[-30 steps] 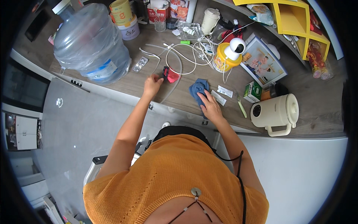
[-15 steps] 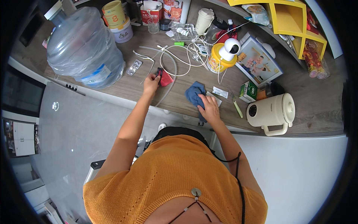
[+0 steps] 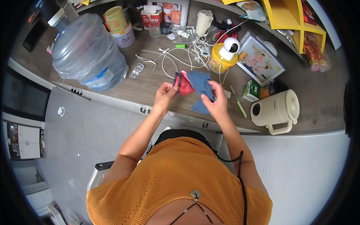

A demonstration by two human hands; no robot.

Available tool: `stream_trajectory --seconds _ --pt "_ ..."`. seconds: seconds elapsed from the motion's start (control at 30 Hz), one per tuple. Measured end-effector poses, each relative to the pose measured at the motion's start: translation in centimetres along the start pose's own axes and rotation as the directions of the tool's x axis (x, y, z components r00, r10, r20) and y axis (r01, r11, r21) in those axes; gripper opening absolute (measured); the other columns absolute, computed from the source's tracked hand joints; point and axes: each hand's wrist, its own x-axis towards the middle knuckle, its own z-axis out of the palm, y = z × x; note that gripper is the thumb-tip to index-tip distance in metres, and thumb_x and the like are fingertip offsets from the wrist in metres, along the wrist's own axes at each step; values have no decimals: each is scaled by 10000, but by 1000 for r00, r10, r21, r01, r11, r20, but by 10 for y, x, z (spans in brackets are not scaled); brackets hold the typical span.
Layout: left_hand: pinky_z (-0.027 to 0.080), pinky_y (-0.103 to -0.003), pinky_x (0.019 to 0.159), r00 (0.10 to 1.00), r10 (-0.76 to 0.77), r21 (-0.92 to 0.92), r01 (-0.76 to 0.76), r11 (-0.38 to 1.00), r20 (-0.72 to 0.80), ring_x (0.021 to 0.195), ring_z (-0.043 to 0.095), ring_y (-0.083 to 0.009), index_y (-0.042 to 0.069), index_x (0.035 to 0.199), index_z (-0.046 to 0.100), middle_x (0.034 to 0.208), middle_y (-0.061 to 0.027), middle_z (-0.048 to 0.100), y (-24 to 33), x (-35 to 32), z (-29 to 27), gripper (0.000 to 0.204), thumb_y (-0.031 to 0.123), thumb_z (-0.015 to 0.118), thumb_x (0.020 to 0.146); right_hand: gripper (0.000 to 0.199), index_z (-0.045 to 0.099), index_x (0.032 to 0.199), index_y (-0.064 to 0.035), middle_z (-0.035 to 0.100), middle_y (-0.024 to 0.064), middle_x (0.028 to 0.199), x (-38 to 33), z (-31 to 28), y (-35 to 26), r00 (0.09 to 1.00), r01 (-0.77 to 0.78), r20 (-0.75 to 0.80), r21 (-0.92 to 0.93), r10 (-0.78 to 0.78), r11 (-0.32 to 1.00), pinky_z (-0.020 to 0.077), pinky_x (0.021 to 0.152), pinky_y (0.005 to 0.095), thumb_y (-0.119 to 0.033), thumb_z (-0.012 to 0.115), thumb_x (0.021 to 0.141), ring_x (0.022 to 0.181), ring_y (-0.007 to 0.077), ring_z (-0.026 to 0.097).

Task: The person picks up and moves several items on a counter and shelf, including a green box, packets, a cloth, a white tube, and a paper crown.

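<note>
In front of me, over the near part of the desk, my left hand [image 3: 164, 96] pinches the dark edge of a small red and black fabric piece [image 3: 186, 86]. A crumpled blue cloth [image 3: 201, 84] is in my right hand [image 3: 218, 100], its fingers closed around the right side. The cloth's left edge meets the red piece, with a pink strip showing at the top between them. Whether the two are joined, I cannot tell. A clear tube [image 3: 174, 62] curves behind the red piece. A knife with a green handle [image 3: 240, 105] lies to the right of my right hand.
A large wrapped water bottle [image 3: 92, 56] stands at left. White cables [image 3: 168, 71] tangle behind my hands, near a white camera on a yellow tub [image 3: 221, 62]. A cream kettle [image 3: 275, 112], a green box [image 3: 251, 91] and a picture frame [image 3: 260, 60] stand at right. A blister pack [image 3: 137, 70] lies at left.
My left hand has moved right with the red and black piece. My right hand has lifted the blue cloth off the desk, and the two fabrics now meet.
</note>
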Motion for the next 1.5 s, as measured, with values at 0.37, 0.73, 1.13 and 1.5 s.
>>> stream_trajectory --seconds 0.37,0.73,1.13,1.5 --pt "322 -159 583 974 157 85 -172 981 162 640 391 -24 80 822 449 724 48 472 -7 -28 61 119 6 541 840 527 461 1185 -69 520 162 930 9 3 -3 989 -40 -151 -204 9 978 458 703 386 -175 667 711 842 337 547" --pt "425 -204 664 980 165 -94 -155 983 109 683 503 -58 82 826 481 759 16 539 0 -17 60 82 34 543 848 513 506 1150 -64 500 128 851 -10 -4 -9 985 133 -85 -197 -152 971 459 639 354 -121 684 673 732 293 544" --pt "510 -300 777 963 12 -335 81 939 268 777 578 -108 92 814 511 832 -7 587 25 -1 38 54 82 540 859 402 535 1122 1 598 65 953 -16 -22 35 941 -324 0 277 338 905 449 694 246 -113 646 753 786 121 564" --pt "367 -201 610 981 102 -2 -103 995 166 633 439 -47 116 774 502 691 46 499 22 14 34 108 94 597 821 401 509 1151 0 587 54 999 -3 -29 18 719 -695 576 576 389 430 446 786 249 -147 614 793 883 119 559"
